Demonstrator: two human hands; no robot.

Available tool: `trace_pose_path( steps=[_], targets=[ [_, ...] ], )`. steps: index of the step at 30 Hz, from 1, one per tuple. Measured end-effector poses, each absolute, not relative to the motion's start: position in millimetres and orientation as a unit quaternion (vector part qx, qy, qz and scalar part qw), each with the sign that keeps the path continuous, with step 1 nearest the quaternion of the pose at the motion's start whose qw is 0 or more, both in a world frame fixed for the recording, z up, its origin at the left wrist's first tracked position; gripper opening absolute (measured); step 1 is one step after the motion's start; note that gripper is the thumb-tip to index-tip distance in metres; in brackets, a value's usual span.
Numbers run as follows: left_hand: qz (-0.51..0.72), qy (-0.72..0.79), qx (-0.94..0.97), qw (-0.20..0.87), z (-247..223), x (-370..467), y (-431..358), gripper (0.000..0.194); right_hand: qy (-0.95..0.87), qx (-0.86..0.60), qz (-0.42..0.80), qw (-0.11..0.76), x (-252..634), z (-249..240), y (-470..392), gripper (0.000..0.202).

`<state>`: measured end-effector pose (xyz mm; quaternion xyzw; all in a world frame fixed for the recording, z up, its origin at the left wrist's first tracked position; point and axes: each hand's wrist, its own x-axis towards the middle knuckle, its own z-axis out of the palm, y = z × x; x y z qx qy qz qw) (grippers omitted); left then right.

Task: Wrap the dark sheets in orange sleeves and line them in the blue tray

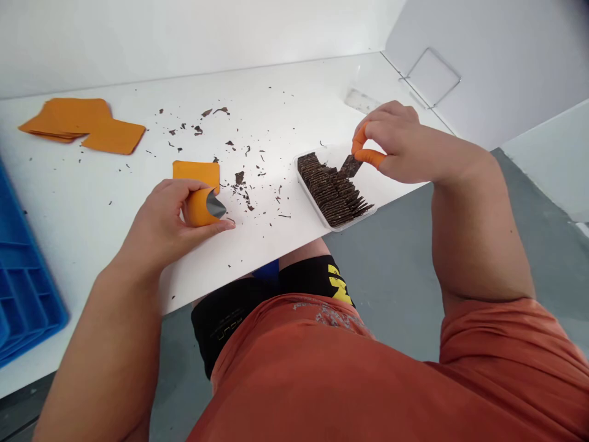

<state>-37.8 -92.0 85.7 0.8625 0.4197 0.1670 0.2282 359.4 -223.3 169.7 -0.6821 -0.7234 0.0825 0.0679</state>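
My left hand (179, 221) is closed around an orange pouch (200, 207), squeezing it so that its silver-lined mouth gapes toward the right. Just behind that pouch, another orange pouch (196, 170) lies flat on the table. My right hand (391, 141) wears orange covers on the thumb and forefinger. Between those fingertips it pinches a thin dark brown square piece (350, 166), tilted above a clear plastic tray (317, 204). Rows of similar thin dark pieces (329, 187) stand on edge in the tray, near the table's front edge.
Orange pouches (78, 116) lie stacked at the back left. Dark brown flakes (240, 178) are scattered over the white table (257, 245). A blue plastic crate (27, 276) stands at the left. A clear strip (361, 100) and a metal wire frame (435, 77) are at the back right.
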Motion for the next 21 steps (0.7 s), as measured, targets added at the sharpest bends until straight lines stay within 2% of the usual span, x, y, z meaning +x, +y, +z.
trace_pose_path(
  steps=[4,8,13,15,21],
  targets=[
    [0.159,0.418,0.866,0.225,85.4,-38.4,-92.9,0.060,-0.731,-0.670,0.072,0.109,356.6,173.9,-230.1,0.024],
    [0.186,0.413,0.858,0.242,83.3,-38.3,-95.1,0.059,-0.729,-0.653,0.028,0.203,319.9,180.2,-242.9,0.023],
    [0.269,0.348,0.819,0.369,75.7,-38.8,-95.5,0.069,-0.733,-0.576,-0.030,0.362,253.6,166.5,-249.8,0.016],
    [0.270,0.308,0.812,0.417,75.3,-39.1,-95.3,0.074,-0.748,-0.548,-0.050,0.372,235.5,159.1,-244.9,0.017],
    [0.175,0.183,0.794,0.553,79.2,-40.0,-95.0,0.079,-0.797,-0.514,-0.068,0.309,211.9,143.1,-223.5,0.022]
  ],
)
